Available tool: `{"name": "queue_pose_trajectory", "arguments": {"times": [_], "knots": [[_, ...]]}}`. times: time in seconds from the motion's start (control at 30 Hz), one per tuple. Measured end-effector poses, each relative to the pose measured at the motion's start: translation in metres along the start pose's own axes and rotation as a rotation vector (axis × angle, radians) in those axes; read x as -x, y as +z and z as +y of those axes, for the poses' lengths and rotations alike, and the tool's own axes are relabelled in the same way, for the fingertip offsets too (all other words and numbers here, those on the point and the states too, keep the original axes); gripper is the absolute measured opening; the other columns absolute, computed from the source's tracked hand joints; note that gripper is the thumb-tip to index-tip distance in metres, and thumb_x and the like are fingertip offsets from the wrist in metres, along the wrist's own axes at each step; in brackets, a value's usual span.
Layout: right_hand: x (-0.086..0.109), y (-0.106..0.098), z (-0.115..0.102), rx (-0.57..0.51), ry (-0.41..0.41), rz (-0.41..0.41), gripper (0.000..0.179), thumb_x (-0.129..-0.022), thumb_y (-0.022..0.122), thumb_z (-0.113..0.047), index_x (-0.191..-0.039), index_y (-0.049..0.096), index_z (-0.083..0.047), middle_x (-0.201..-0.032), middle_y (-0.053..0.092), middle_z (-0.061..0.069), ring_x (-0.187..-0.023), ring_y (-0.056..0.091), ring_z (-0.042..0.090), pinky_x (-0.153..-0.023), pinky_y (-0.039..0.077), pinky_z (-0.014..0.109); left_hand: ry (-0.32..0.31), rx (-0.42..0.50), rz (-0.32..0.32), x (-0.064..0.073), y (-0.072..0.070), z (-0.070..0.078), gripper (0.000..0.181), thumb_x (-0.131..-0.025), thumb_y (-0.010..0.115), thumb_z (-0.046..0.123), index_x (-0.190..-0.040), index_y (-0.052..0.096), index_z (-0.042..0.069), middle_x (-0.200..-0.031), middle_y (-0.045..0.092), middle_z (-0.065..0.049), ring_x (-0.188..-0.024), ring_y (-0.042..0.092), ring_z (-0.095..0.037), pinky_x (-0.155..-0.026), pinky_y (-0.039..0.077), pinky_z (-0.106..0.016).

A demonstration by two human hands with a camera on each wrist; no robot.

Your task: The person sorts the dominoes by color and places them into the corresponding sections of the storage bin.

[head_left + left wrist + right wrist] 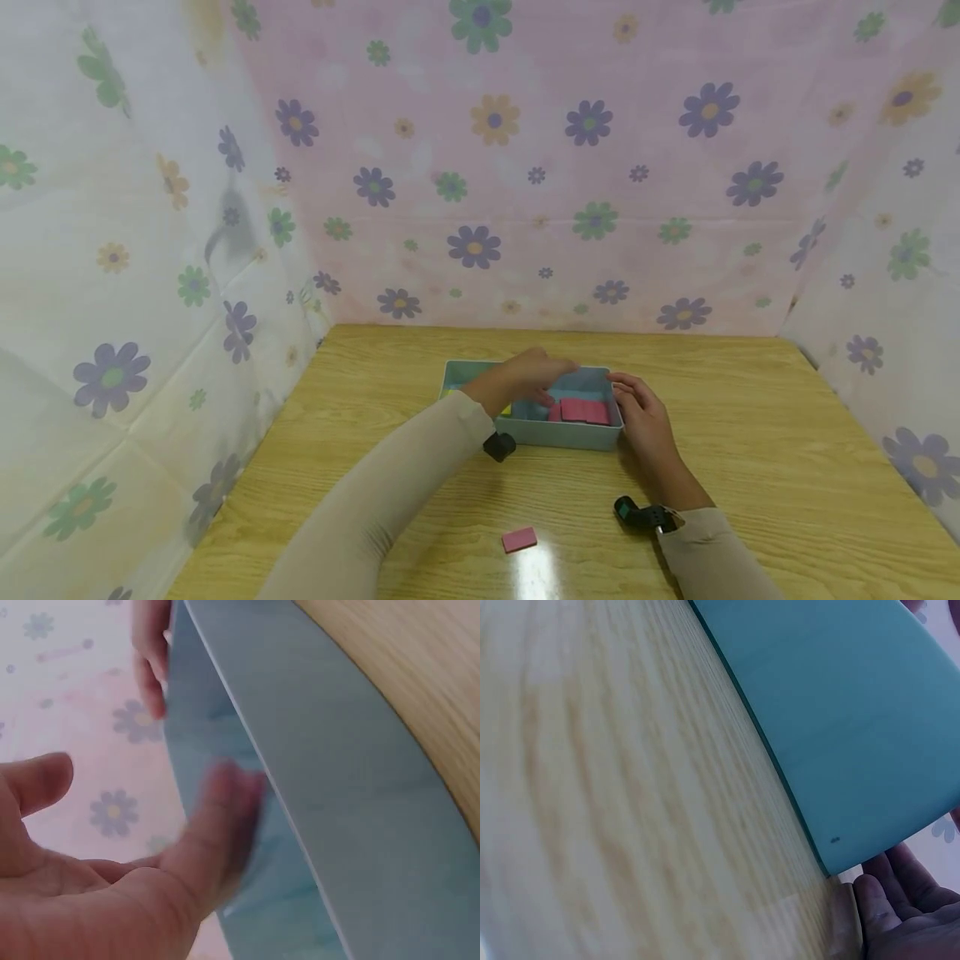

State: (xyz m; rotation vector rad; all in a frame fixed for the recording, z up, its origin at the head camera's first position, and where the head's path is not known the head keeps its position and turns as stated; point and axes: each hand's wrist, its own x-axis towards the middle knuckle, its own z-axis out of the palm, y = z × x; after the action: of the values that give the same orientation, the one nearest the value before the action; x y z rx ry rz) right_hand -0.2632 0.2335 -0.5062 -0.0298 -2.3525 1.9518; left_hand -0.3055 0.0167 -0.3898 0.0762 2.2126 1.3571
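Observation:
A blue-green rectangular box (570, 433) stands on the table. Several pink flat blocks (585, 411) lie in its right part, and bits of yellow blocks (506, 410) show at the left, partly behind the wrist. Over the box, my left hand (528, 375) reaches in from above, thumb and fingers spread apart; its blurred thumb (214, 817) dips below the rim near something pink. At the box's right end, my right hand (645, 417) rests its extended fingers against the wall and rim. One pink block (519, 540) lies alone on the table nearer to me.
The wood-grain table (375, 367) meets flower-printed cloth walls (525, 183) at the back and both sides. Dark wrist-worn devices sit at the left wrist (498, 447) and the right wrist (641, 515).

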Motion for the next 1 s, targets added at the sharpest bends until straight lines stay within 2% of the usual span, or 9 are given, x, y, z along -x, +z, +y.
{"name": "queue_pose_trajectory", "arguments": {"times": [0.07,0.13,0.27,0.33,0.53,0.83,1.0], "knots": [[-0.001,0.000,0.001,0.006,-0.007,-0.002,0.044,-0.112,0.043,-0.040,-0.146,0.055,-0.015,-0.149,0.054,0.013,-0.139,0.050,0.026,-0.096,0.045,0.010,-0.014,0.016,-0.050,0.002,0.002,0.002,0.071,-0.102,0.061,0.051,-0.154,0.046,0.005,-0.154,0.049,-0.017,-0.132,0.057,-0.036,-0.099,0.057,-0.051],[-0.001,0.000,0.001,0.016,-0.007,0.000,0.044,-0.112,0.043,-0.040,-0.146,0.055,-0.015,-0.148,0.055,0.013,-0.138,0.051,0.025,-0.095,0.045,0.009,-0.022,-0.009,-0.084,0.002,0.006,0.002,0.074,-0.104,0.054,0.057,-0.159,0.041,0.010,-0.164,0.039,-0.013,-0.146,0.045,-0.038,-0.104,0.054,-0.054],[-0.001,0.001,0.003,0.008,-0.002,0.003,0.044,-0.112,0.043,-0.039,-0.147,0.054,-0.014,-0.148,0.055,0.013,-0.137,0.051,0.026,-0.094,0.045,0.009,-0.035,-0.110,-0.138,0.000,0.012,-0.002,0.075,-0.104,0.042,0.066,-0.160,0.042,0.015,-0.166,0.038,-0.009,-0.148,0.043,-0.035,-0.110,0.049,-0.054],[-0.001,0.001,0.003,0.005,-0.002,0.001,0.044,-0.112,0.043,-0.039,-0.147,0.054,-0.014,-0.148,0.055,0.014,-0.138,0.051,0.026,-0.094,0.045,0.008,-0.052,-0.152,-0.141,0.000,0.013,-0.003,0.076,-0.104,0.040,0.068,-0.160,0.041,0.017,-0.166,0.038,-0.007,-0.146,0.046,-0.034,-0.111,0.048,-0.052],[-0.002,0.000,0.003,0.018,-0.005,0.001,0.043,-0.112,0.044,-0.041,-0.146,0.055,-0.016,-0.148,0.056,0.012,-0.138,0.051,0.025,-0.094,0.044,0.008,-0.064,-0.164,-0.125,-0.003,0.015,-0.004,0.075,-0.104,0.041,0.066,-0.160,0.042,0.015,-0.165,0.039,-0.009,-0.143,0.050,-0.035,-0.111,0.049,-0.051],[-0.002,0.000,0.004,0.005,-0.008,-0.001,0.044,-0.112,0.044,-0.039,-0.147,0.054,-0.015,-0.148,0.056,0.012,-0.139,0.050,0.025,-0.095,0.044,0.007,-0.050,-0.140,-0.075,-0.005,0.015,-0.005,0.073,-0.104,0.044,0.065,-0.155,0.048,0.013,-0.161,0.046,-0.008,-0.140,0.053,-0.034,-0.107,0.052,-0.050],[-0.002,0.001,0.003,0.006,-0.012,-0.006,0.044,-0.112,0.043,-0.039,-0.147,0.054,-0.015,-0.149,0.055,0.013,-0.138,0.051,0.026,-0.095,0.046,0.008,-0.057,-0.121,-0.070,-0.006,0.015,-0.005,0.073,-0.103,0.046,0.065,-0.156,0.049,0.014,-0.161,0.046,-0.007,-0.142,0.051,-0.030,-0.109,0.051,-0.048]]}}
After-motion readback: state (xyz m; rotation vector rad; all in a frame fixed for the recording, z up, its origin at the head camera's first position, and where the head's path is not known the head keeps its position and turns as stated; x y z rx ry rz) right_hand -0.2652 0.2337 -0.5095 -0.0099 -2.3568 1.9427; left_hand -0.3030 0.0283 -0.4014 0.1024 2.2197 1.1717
